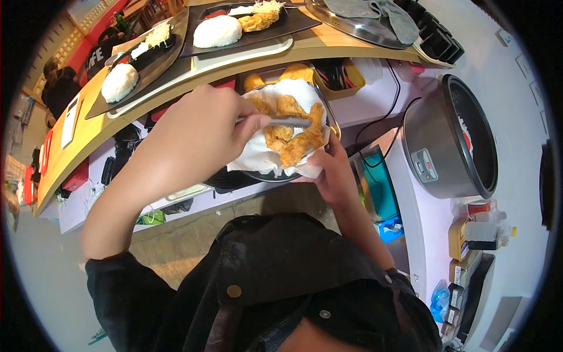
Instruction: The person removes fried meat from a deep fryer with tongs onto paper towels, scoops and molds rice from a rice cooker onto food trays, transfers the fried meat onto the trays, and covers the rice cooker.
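My left hand (215, 116) grips a grey utensil (290, 122), perhaps tongs; its tip lies over the fried pieces. My right hand (334, 169) holds the right edge of a round, dark-rimmed dish (275, 179) lined with white paper towel (248, 158). On the paper rest several golden breaded fried pieces (297, 149), some partly covered by the utensil and my left hand. The dish is held in front of the counter, over the lower shelf. My left forearm hides part of the counter edge.
Two dark plates with rice mounds (217, 31) (119, 83) stand on the wooden counter (90, 105). A metal lid (347, 22) bears a grey cloth (389, 17). At right sits an uncovered rice cooker (424, 145), its black cord (396, 132) trailing left. People (63, 90) are beyond the counter.
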The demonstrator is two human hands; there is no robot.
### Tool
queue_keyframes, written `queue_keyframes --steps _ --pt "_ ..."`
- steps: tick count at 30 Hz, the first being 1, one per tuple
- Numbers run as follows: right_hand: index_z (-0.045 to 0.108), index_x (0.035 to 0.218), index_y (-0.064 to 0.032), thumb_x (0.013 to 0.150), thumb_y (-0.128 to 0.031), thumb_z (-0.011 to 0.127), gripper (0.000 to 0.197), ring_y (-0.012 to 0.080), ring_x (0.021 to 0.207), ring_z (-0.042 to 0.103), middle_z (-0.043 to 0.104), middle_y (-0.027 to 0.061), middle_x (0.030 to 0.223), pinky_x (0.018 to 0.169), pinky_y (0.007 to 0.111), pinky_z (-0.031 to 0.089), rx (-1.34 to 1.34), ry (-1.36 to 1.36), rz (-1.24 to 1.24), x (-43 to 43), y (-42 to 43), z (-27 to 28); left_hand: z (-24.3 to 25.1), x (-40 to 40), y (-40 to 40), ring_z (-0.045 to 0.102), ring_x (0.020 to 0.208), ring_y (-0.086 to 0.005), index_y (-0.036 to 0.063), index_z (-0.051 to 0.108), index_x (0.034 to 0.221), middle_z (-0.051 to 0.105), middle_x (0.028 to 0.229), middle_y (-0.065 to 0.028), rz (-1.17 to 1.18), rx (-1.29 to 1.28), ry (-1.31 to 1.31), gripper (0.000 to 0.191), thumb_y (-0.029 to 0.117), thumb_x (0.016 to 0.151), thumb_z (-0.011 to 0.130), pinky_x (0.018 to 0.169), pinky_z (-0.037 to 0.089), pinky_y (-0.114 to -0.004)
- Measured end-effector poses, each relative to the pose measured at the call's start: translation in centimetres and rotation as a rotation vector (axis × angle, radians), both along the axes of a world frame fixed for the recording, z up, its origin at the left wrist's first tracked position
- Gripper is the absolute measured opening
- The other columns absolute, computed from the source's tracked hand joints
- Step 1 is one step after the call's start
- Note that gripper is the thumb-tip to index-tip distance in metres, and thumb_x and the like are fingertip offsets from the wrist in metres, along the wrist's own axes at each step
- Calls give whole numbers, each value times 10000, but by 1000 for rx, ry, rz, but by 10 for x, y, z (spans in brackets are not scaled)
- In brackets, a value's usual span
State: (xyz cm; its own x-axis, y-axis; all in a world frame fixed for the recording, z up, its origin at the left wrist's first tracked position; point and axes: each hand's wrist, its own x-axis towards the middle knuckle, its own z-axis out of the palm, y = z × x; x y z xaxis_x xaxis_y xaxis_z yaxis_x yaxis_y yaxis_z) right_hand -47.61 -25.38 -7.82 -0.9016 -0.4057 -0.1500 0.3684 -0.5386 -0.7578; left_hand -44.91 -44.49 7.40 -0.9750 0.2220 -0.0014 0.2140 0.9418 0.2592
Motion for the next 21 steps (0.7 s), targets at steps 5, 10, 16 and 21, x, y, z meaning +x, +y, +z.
queue_keyframes --steps 5,10,16,21 --pt "205 1287 -49 711 3 465 635 292 914 566 453 154 1139 638 393 547 32 1 -80 8 -13 4 10 -7 3 559 597 -302 20 646 825 591 672 -163 132 -39 -225 231 233 797 560 599 440 -362" --pt "187 1295 -47 729 17 446 625 296 937 556 446 153 1147 659 412 542 36 93 -149 12 -14 6 -8 0 1 578 632 -301 34 647 833 576 651 -180 -7 -7 -148 251 264 797 555 622 455 -363" --pt "177 1307 -70 740 -6 465 638 294 945 552 448 159 1140 665 433 536 112 -16 -79 15 -13 1 -18 3 6 572 642 -319 68 659 819 574 622 -162 -85 -94 -92 192 232 780 567 612 451 -381" --pt "195 1298 -85 755 -43 464 607 314 962 547 442 162 1165 666 470 526 40 -56 -72 13 -10 2 4 0 -8 584 653 -304 61 663 811 599 680 -162 -76 -71 -150 180 218 766 587 621 454 -360"
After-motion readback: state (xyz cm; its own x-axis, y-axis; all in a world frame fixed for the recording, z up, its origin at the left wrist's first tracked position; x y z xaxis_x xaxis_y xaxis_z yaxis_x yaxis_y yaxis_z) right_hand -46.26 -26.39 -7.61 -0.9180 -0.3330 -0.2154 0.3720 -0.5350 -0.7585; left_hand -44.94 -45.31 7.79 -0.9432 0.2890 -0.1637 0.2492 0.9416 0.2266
